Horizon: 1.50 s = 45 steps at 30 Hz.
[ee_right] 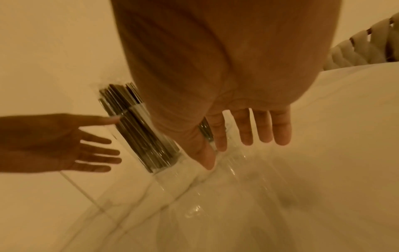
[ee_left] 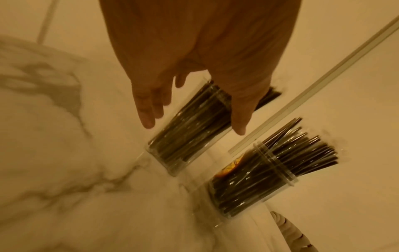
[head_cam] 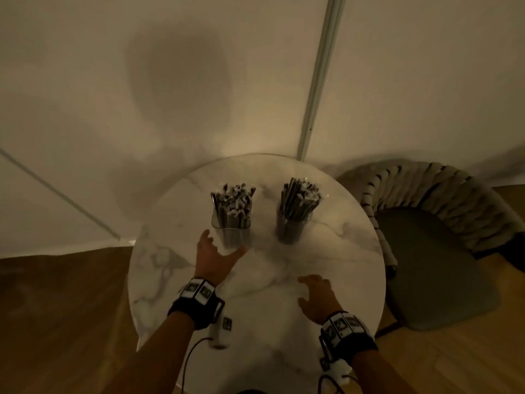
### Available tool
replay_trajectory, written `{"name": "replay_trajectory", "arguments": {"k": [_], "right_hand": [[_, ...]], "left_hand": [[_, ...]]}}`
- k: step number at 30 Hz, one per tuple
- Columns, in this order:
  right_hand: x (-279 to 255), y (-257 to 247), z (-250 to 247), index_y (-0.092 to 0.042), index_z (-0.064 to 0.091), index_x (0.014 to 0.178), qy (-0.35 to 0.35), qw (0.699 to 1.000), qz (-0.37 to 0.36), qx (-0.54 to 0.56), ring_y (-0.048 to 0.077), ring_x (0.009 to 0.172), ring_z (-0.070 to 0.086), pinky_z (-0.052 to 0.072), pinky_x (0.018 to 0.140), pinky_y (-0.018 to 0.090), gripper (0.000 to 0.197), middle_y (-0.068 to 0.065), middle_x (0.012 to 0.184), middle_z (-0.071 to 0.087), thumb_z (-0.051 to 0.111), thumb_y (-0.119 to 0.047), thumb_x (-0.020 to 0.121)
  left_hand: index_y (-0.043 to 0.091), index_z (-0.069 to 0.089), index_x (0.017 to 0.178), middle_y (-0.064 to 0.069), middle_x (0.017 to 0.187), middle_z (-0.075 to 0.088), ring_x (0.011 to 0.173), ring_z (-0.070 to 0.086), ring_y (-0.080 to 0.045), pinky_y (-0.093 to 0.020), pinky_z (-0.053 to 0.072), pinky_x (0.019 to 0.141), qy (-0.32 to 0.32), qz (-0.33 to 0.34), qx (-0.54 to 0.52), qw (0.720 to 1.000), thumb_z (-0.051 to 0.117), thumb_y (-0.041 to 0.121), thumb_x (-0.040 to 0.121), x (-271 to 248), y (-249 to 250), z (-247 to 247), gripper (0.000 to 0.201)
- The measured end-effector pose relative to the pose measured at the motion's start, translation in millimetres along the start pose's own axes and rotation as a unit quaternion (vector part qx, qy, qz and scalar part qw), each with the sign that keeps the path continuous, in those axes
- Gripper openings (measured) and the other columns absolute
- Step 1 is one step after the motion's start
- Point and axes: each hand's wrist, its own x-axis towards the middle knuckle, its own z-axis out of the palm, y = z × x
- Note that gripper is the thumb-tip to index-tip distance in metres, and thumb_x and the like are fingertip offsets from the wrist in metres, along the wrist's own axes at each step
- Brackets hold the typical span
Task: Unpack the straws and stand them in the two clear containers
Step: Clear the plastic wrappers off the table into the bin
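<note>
Marble-patterned and round, the table (head_cam: 326,280) carries everything, with a woven-backed chair (head_cam: 443,251) just beside its right edge. Toward its far side stand the two clear containers, upright and apart: the left container (head_cam: 231,226) and the right container (head_cam: 292,227), each packed with dark straws (head_cam: 233,203) standing on end and fanning above the rim. Near the left container's base, the left hand (head_cam: 216,258) reaches with fingers (ee_left: 146,109) spread wide and straight, holding nothing. Closer to the near edge, the right hand (head_cam: 318,297) hovers above the marble, its fingers (ee_right: 262,126) loosely extended and likewise empty.
</note>
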Motion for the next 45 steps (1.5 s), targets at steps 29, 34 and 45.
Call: {"name": "replay_trajectory", "arguments": {"k": [29, 34, 45], "right_hand": [[57, 7, 51, -0.05, -0.035, 0.141, 0.053, 0.995, 0.043, -0.067, 0.031, 0.145, -0.034, -0.009, 0.119, 0.054, 0.108, 0.0, 0.157, -0.037, 0.049, -0.057, 0.073], [58, 8, 53, -0.047, -0.022, 0.149, 0.059, 0.995, 0.042, -0.068, 0.031, 0.145, -0.034, -0.009, 0.119, 0.054, 0.107, 0.0, 0.159, -0.035, 0.051, -0.058, 0.071], [58, -7, 31, -0.035, 0.003, 0.155, 0.099, 0.994, 0.053, -0.01, 0.034, 0.149, 0.002, 0.018, 0.119, 0.051, 0.103, 0.001, 0.164, -0.005, 0.057, -0.063, 0.072]], "left_hand": [[0.013, 0.037, 0.119, -0.005, 0.121, 0.051, 0.09, 0.053, -0.019, -0.029, 0.049, 0.081, 0.158, 0.065, -0.04, 0.984, 0.089, 0.057, 0.045, 281, 111, 54, 0.1], [0.012, 0.036, 0.123, -0.007, 0.125, 0.048, 0.099, 0.055, -0.025, -0.037, 0.052, 0.089, 0.167, 0.065, -0.035, 0.983, 0.088, 0.057, 0.042, 284, 108, 59, 0.106], [0.014, 0.019, 0.153, -0.01, 0.161, 0.016, 0.147, 0.016, -0.03, -0.046, 0.02, 0.118, -0.052, 0.085, 0.318, 0.943, 0.065, 0.048, 0.083, 199, -15, 61, 0.09]]}}
